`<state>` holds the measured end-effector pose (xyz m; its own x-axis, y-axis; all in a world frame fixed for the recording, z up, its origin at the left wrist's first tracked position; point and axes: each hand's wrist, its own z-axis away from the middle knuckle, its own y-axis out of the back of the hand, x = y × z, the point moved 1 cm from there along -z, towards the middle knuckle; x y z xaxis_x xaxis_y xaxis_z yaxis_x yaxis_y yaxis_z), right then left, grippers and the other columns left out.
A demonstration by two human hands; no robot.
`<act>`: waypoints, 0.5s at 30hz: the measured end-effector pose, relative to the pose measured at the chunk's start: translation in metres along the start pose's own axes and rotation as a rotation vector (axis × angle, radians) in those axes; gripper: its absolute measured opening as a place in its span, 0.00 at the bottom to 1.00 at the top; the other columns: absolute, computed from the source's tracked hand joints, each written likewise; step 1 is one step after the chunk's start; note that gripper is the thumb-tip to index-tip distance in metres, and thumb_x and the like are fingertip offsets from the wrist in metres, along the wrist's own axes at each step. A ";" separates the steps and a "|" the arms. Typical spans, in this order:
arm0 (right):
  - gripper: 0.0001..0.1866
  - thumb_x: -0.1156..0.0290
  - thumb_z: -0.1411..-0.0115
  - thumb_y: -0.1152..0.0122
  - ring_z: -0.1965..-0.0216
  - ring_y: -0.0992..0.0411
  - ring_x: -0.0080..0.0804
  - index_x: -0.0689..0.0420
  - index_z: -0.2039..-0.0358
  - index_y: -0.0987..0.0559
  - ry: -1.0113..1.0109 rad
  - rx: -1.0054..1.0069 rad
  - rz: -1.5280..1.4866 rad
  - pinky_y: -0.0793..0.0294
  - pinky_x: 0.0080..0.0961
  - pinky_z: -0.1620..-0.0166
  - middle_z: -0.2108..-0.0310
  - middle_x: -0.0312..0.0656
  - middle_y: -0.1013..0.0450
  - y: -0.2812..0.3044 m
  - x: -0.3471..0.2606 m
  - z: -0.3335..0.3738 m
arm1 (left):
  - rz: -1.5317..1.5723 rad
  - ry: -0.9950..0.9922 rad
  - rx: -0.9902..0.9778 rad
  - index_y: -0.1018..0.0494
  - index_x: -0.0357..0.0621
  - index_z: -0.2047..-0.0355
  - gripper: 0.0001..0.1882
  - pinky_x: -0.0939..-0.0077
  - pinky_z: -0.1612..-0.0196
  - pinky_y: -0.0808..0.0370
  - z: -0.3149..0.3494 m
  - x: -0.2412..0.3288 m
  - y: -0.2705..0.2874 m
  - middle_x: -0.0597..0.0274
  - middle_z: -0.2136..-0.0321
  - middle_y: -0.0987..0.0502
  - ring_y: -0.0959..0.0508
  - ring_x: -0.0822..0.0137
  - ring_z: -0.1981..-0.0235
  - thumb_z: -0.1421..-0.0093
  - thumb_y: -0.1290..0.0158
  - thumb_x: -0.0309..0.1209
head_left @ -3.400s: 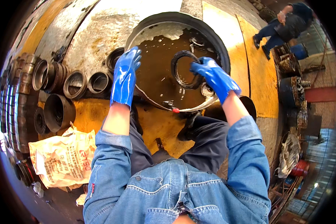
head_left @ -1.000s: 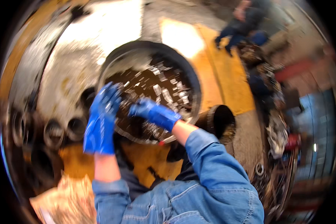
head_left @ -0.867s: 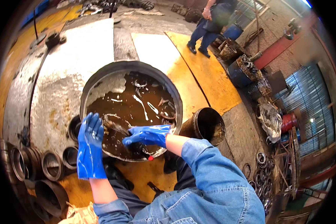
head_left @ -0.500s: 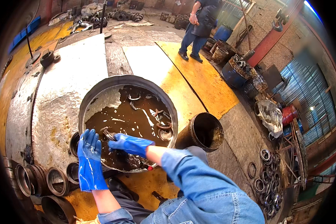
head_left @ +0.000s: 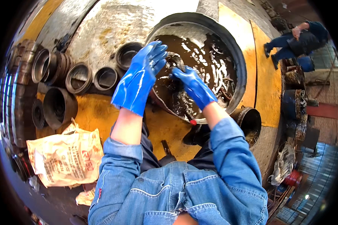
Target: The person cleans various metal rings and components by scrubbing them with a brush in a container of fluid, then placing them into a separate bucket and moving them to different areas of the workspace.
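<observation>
A wide round metal tub (head_left: pixel 239 56) holds dark brown liquid with several metal rings and curved pieces in it. My left hand (head_left: pixel 141 73), in a wet blue rubber glove, is raised over the tub's left rim. Its fingers are stretched out, and no held thing shows in it. My right hand (head_left: pixel 193 84), gloved the same way, is closed above the liquid. At its fingertips is a dark, wet, curved metal piece (head_left: pixel 175 60), apparently a ring, partly hidden by the glove. A small red thing (head_left: pixel 193 122) sits at the tub's near rim.
Several metal rings and cylinders (head_left: pixel 79 78) stand left of the tub. A torn paper sack (head_left: pixel 65 159) lies at the lower left. An open dark drum (head_left: pixel 249 123) stands right of the tub. Another person (head_left: pixel 294 41) stands at the far right near blue barrels (head_left: pixel 290 105).
My view has swung to the left and down, so the tub appears farther right. My left hand stays open and my right hand still grips the metal piece.
</observation>
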<state>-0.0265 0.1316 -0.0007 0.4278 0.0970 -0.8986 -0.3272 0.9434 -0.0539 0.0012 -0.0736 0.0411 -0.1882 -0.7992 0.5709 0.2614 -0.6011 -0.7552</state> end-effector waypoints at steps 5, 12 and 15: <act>0.16 0.64 0.35 0.33 0.61 0.20 0.33 0.58 0.51 0.16 -0.374 -0.183 0.247 0.22 0.28 0.56 0.61 0.44 0.18 0.045 0.005 0.021 | -0.032 -0.010 -0.015 0.31 0.41 0.37 0.26 0.66 0.42 0.23 0.000 -0.008 -0.007 0.52 0.41 0.23 0.23 0.58 0.42 0.27 0.51 0.44; 0.13 0.64 0.34 0.36 0.64 0.24 0.34 0.59 0.54 0.18 -0.138 0.322 0.410 0.26 0.32 0.61 0.65 0.42 0.20 -0.033 -0.043 0.002 | -0.009 0.048 0.047 0.28 0.46 0.39 0.22 0.68 0.45 0.21 -0.013 -0.008 0.007 0.56 0.42 0.22 0.21 0.62 0.44 0.27 0.50 0.45; 0.21 0.58 0.37 0.31 0.63 0.26 0.26 0.62 0.52 0.18 0.027 0.050 0.110 0.27 0.26 0.57 0.63 0.39 0.20 0.028 0.020 -0.040 | -0.018 0.058 0.035 0.27 0.47 0.41 0.21 0.68 0.47 0.19 -0.017 -0.009 -0.003 0.57 0.42 0.21 0.20 0.62 0.46 0.27 0.50 0.44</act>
<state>-0.0610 0.1473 -0.0378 0.3686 0.1934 -0.9092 -0.3280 0.9423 0.0675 -0.0138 -0.0649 0.0332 -0.2473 -0.7877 0.5642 0.2902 -0.6158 -0.7325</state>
